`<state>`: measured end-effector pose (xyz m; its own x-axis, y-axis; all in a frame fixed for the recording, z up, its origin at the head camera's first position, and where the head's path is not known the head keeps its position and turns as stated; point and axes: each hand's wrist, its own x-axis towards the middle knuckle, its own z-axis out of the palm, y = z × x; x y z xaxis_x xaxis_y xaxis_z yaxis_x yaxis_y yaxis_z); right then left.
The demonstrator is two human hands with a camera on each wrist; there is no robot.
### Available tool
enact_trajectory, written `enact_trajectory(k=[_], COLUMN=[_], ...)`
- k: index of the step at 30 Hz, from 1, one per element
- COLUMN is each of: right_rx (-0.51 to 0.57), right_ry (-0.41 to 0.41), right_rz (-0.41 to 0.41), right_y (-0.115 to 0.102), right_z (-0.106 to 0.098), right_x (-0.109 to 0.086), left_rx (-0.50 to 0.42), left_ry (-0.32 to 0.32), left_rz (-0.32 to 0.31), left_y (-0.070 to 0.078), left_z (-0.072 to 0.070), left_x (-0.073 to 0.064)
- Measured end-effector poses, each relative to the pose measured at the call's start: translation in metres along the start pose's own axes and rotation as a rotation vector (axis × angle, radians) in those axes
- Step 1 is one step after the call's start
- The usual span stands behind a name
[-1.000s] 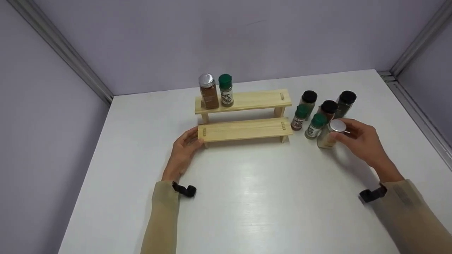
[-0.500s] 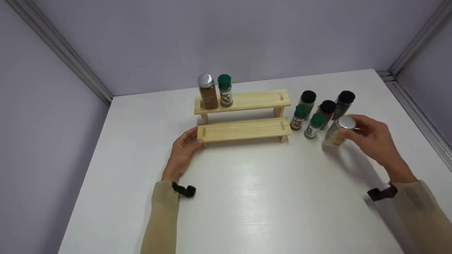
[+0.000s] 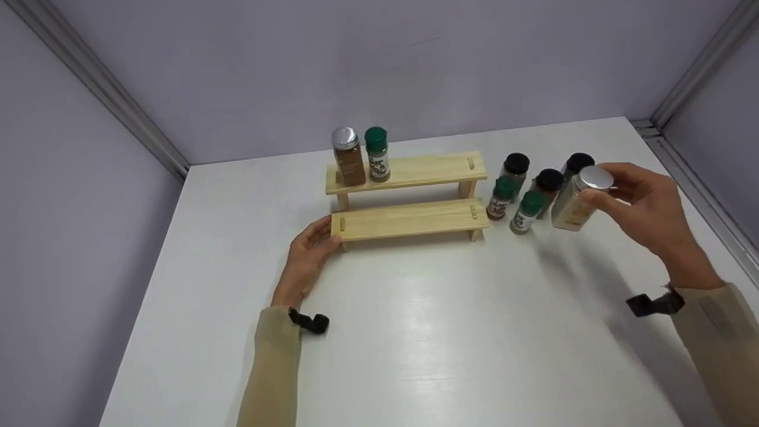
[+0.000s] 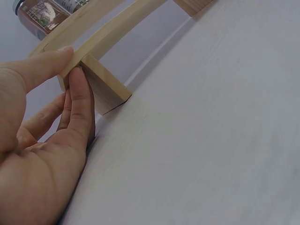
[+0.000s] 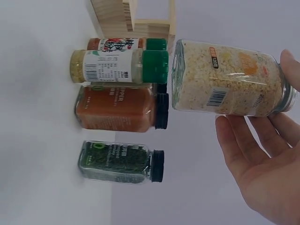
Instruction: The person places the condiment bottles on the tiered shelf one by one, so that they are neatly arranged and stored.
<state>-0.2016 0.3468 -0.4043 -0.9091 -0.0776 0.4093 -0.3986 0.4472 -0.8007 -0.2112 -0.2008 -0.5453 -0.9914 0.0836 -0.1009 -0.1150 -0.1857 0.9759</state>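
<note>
In the head view my left hand (image 3: pixel 305 258) grips the left end of the lower step of a two-step wooden spice rack (image 3: pixel 409 220). The left wrist view shows the thumb on top of the board (image 4: pixel 110 35) and fingers underneath, beside the leg. My right hand (image 3: pixel 649 210) holds a spice jar (image 3: pixel 570 210) with a silver lid above the table, slightly tilted. Pale granules fill this jar (image 5: pixel 229 77) in the right wrist view, where the thumb and fingers sit near its lid. On the upper step stand a silver-lidded brown spice jar (image 3: pixel 350 163) and a green-capped bottle (image 3: pixel 378 157).
Right of the rack several jars cluster: green-capped bottles (image 3: pixel 525 218), a black-lidded reddish jar (image 5: pixel 117 108) and a black-lidded jar of green flakes (image 5: pixel 117 161). The white table (image 3: pixel 415 332) meets pale walls behind and at both sides.
My right hand has lifted the silver-lidded jar off the table and moved it right and away from me. My left hand has stayed on the rack.
</note>
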Motion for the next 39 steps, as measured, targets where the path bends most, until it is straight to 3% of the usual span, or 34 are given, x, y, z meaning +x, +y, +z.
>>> enact_trajectory(k=[5,14,23,39], right_rx=[0.022,0.042,0.062,0.079], right_ry=[-0.018,-0.020,-0.001,-0.096], right_rz=[-0.043,-0.059,-0.025,0.006], right_y=[-0.012,-0.027,-0.026,-0.050], right_z=[0.006,0.014,0.031,0.071], right_x=[0.017,0.037,0.056,0.095], left_rx=[-0.017,-0.002,0.036,0.006], left_ry=[0.026,0.015,0.014,0.001], left_rz=[-0.009,0.005,0.002,0.023], left_y=[0.001,0.004,0.003,0.000], left_z=[-0.001,0.003,0.004,0.007], left_x=[-0.003,-0.002,-0.003,-0.002])
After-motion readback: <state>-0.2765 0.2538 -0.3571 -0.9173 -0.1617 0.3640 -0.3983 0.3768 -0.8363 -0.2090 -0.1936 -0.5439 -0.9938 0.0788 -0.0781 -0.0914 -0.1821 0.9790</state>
